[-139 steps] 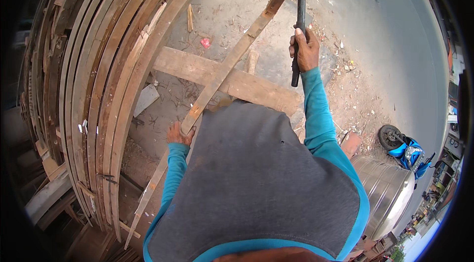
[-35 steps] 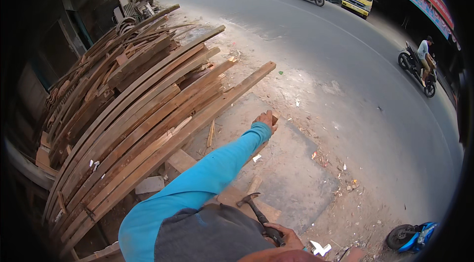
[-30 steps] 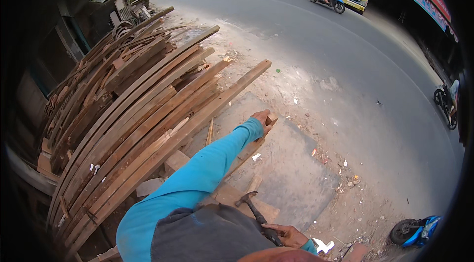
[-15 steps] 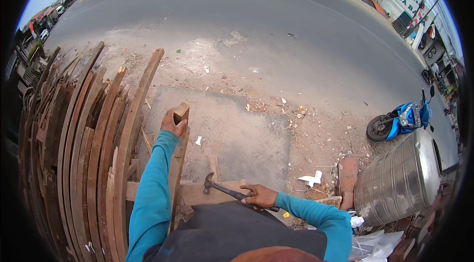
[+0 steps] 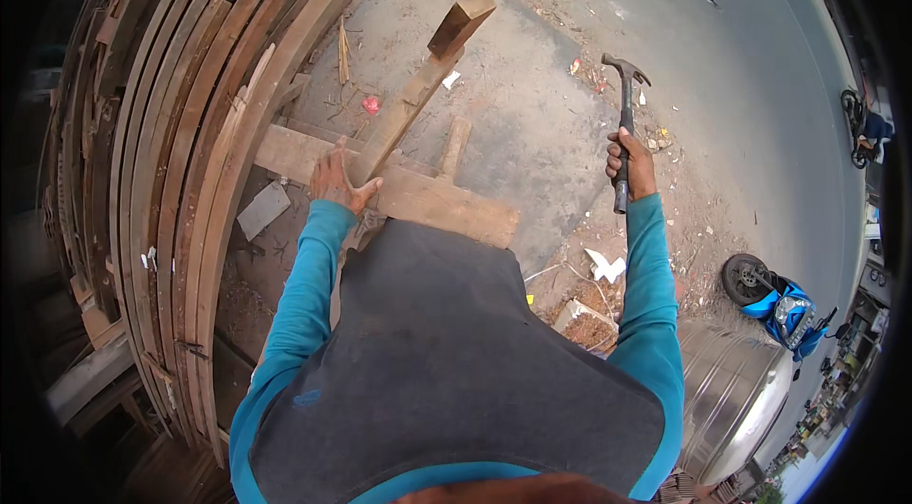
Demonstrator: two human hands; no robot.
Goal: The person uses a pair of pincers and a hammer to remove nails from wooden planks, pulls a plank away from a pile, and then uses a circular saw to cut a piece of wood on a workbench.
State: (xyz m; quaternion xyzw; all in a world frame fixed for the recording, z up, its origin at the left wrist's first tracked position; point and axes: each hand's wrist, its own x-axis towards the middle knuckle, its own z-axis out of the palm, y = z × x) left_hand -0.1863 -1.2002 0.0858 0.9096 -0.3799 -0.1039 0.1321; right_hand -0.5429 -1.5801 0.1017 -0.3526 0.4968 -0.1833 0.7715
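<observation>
Outdoors, then, on bare grey concrete ground (image 5: pixel 532 124) strewn with wood chips and scraps, open road beyond to the right. The person's left hand (image 5: pixel 337 181) presses flat, fingers spread, on a long wooden batten (image 5: pixel 418 91) that slants up and away, its far end carrying a short block; the palm pins it where it crosses a thick plank (image 5: pixel 427 205) lying on the ground. The right hand (image 5: pixel 632 157) has a closed grip round the handle of a claw hammer (image 5: pixel 625 91), head raised, well apart from the batten. Along the left curves a big stack of bent wooden strips (image 5: pixel 180 124). A small red scrap (image 5: pixel 370 104) lies just beside the batten. Lower right, a shiny metal drum (image 5: pixel 736 399) and a blue scooter (image 5: pixel 774 300) parked near it.
</observation>
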